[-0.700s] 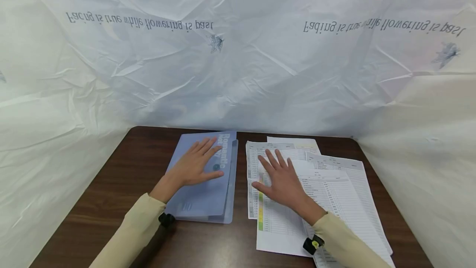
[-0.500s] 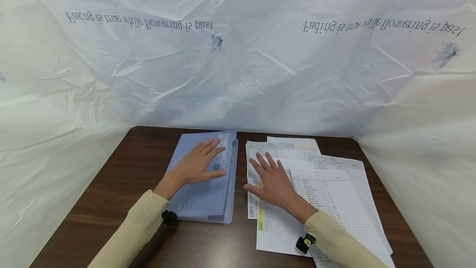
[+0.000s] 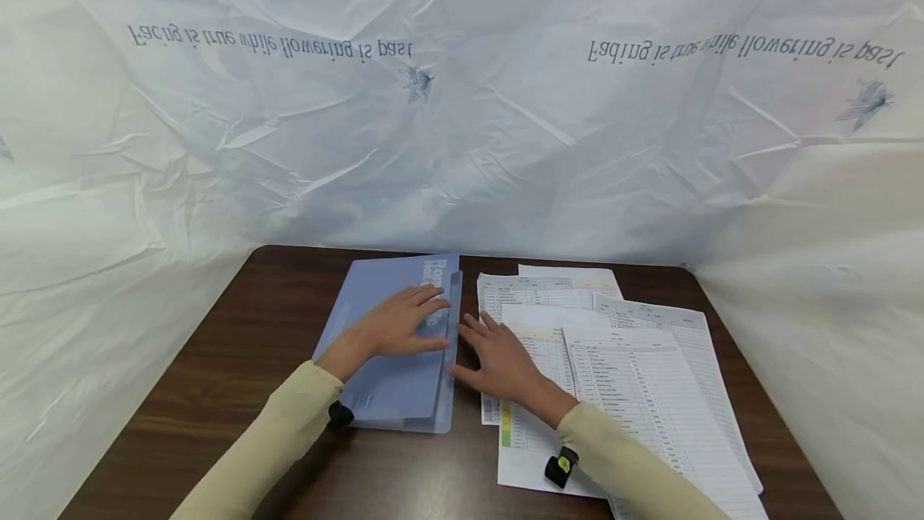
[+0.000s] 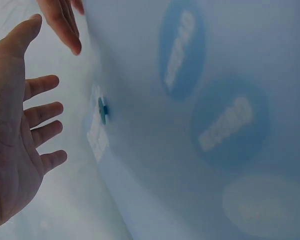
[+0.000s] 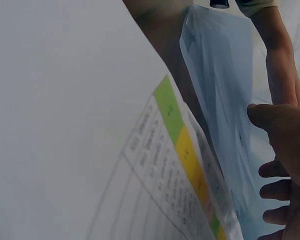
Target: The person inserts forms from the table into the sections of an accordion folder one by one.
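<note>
Head view: blue folder [image 3: 397, 387] beneath left grip [image 3: 393, 325], just beside right grip [image 3: 501, 361]; both spread, fingers apart.

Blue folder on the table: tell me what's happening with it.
A person's left hand is over the blue folder, and their right hand spans the gap between it and the loose papers. Both hands are outstretched and grip nothing. Folder and papers lie side by side on the brown table.

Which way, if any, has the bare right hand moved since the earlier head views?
Yes: the right hand moved mostly left, toward the unmoved blue rectangular plastic folder.
</note>
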`<state>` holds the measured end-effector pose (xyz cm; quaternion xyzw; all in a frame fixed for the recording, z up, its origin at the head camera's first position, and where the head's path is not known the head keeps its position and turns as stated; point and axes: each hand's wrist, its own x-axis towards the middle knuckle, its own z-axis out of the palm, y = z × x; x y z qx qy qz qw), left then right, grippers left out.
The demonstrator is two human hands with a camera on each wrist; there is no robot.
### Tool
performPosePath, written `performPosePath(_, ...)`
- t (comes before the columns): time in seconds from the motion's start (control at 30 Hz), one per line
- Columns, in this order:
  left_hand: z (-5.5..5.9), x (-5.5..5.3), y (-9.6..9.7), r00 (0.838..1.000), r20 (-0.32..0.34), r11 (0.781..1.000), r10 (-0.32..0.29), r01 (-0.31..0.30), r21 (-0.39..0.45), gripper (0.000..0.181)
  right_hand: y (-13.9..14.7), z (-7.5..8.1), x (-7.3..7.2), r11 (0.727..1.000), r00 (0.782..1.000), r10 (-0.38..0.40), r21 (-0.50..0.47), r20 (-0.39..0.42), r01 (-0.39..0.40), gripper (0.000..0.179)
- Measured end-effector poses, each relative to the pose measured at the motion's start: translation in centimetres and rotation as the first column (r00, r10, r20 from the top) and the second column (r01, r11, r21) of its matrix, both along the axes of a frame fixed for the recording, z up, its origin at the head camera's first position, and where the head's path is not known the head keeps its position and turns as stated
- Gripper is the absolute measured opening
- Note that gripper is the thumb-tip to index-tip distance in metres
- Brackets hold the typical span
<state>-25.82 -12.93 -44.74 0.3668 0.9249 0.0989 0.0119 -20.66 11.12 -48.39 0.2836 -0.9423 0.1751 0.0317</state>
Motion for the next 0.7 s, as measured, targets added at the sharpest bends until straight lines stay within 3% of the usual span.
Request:
performPosePath(0.23,-0.4,0.0,0.7,0.999,-0.001,0.999,-0.043,0.043,-0.012,0.07,-0.7,-0.8,-0.3,0.999,0.998,0.033,0.039,0.049,-0.035,0.076)
performPosePath(0.7,-1.4,0.2,1.2,0.998,0.01,0.997,-0.063,0.063,-0.052,0.058,-1.2,-1.6,-0.4,0.994,0.995,0.064,0.084,0.072,-0.07,0.072)
